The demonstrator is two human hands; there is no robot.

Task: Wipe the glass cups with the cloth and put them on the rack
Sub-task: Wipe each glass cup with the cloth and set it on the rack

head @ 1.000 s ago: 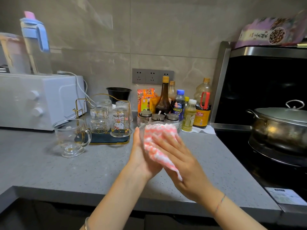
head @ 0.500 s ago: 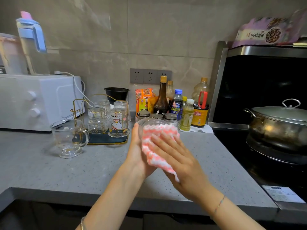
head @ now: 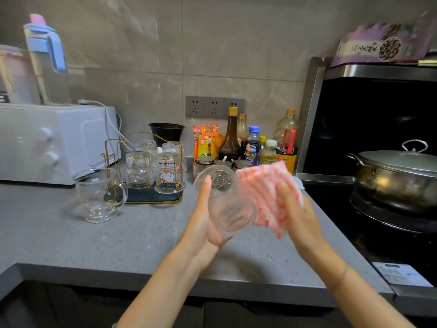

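Presently: the clear ribbed glass cup lay tilted above the grey counter, left hand curled round its wall. Right hand gripped the pink-and-white checked cloth just beside it. Probably light, rigid, slick, breakable (grip the wall, not the rim). Gold wire rack stood well apart.

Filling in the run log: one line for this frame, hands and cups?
step: wiping | left hand: holds glass cup | right hand: holds cloth beside cup | rack: four cups upside down | mug: on counter, left of rack
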